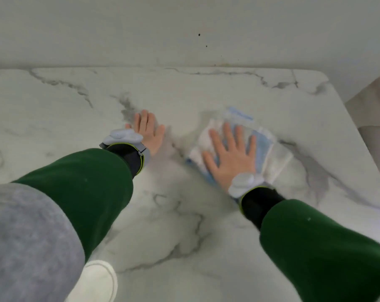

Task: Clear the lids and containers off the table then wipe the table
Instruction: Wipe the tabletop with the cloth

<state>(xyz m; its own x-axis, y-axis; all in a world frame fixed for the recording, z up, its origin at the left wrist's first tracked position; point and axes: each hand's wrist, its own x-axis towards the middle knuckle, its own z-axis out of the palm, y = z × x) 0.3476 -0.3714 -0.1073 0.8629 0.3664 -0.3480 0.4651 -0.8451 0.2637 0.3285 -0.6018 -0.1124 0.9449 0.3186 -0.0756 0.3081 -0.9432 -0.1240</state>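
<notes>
The table (pixel 54 118) has a white, grey-veined marble top and stands with its far edge against a pale wall (pixel 141 29); the top's rounded corner shows at the far right. The wall carries a few small dark specks (pixel 199 34) above the table edge. The left hand (pixel 148 131) lies palm down directly on the bare tabletop, left of centre, with its fingers straight, close together and pointing toward the wall; it holds nothing. The right hand (pixel 232 153) lies palm down on a folded blue-and-white cloth (pixel 269 149), with its fingers straight and spread; it presses on the cloth without curling round it. The cloth lies flat on the tabletop, right of centre, well in from the far edge, and its outline is blurred. The two hands are near each other but apart, with bare marble between them. Each wrist carries a pale grey device on a dark strap: one on the left wrist (pixel 124 136), one on the right wrist (pixel 243 185). Both forearms are covered by green sleeves (pixel 86 188). A grey garment (pixel 25 236) fills the lower left corner, with a white item (pixel 97 280) beside it that cannot be identified.
</notes>
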